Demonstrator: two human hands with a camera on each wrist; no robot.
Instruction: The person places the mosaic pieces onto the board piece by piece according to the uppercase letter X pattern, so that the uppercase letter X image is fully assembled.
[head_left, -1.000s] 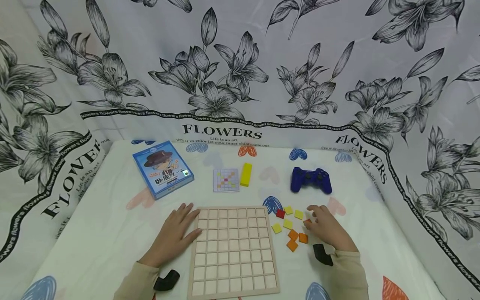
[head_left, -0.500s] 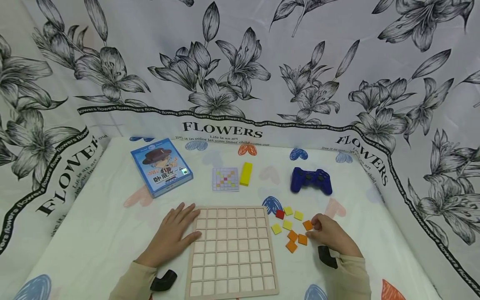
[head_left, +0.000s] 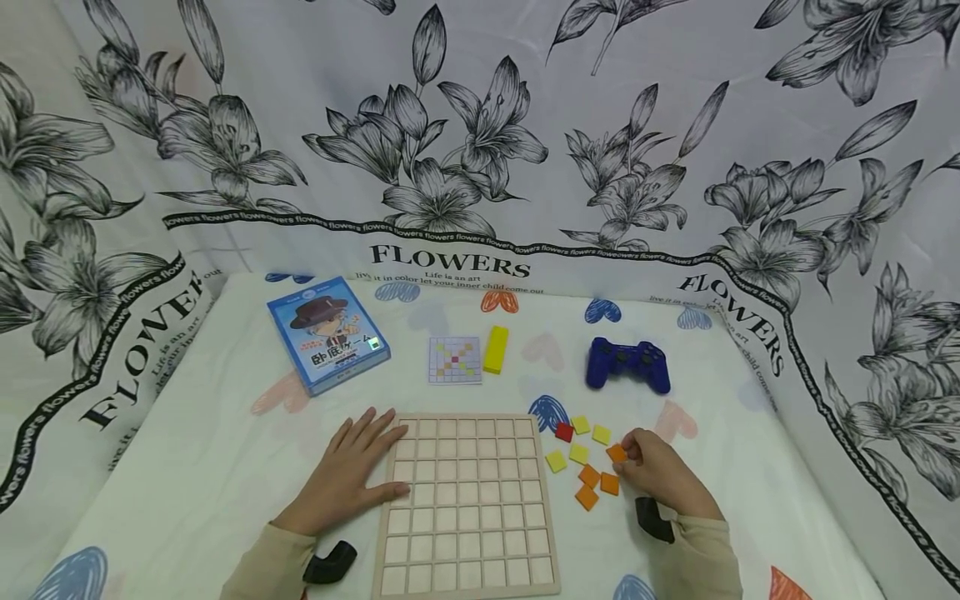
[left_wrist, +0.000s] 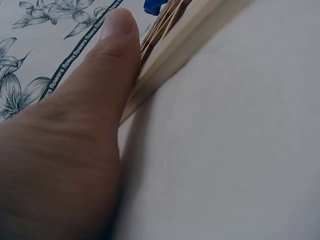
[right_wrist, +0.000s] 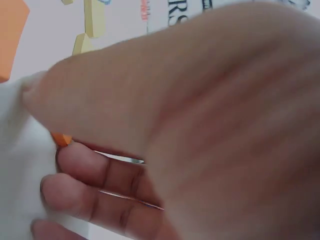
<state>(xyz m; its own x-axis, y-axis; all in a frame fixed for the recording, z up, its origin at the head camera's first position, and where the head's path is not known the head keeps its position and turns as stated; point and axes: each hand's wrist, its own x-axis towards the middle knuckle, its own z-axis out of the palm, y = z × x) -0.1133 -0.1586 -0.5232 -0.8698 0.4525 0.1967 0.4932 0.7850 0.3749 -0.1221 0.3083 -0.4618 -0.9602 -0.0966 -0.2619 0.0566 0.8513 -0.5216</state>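
Observation:
A wooden grid board [head_left: 468, 507] lies on the bed-like white cloth in the head view. My left hand [head_left: 348, 471] rests on its left edge, fingers straight and thumb spread; the left wrist view has the thumb [left_wrist: 107, 65] along the wooden rim. Right of the board, my right hand [head_left: 663, 471] pinches an orange tile [head_left: 617, 452] at its fingertips. Only a sliver of that orange tile [right_wrist: 62, 139] shows between thumb and fingers in the right wrist view. Close by lie several orange tiles [head_left: 587, 497], several yellow tiles [head_left: 578, 453] and one red tile [head_left: 564, 432].
Behind the board are a small coloured grid card [head_left: 454, 361] and a yellow block [head_left: 496, 349]. A blue box [head_left: 328, 336] lies at the back left, a blue game controller [head_left: 627, 364] at the back right. Flower-printed curtain [head_left: 480, 150] hangs around the cloth.
My right hand has drawn slightly back from over the tiles, and its fingers have curled to the orange tile. My left thumb has slid a little nearer along the board's edge.

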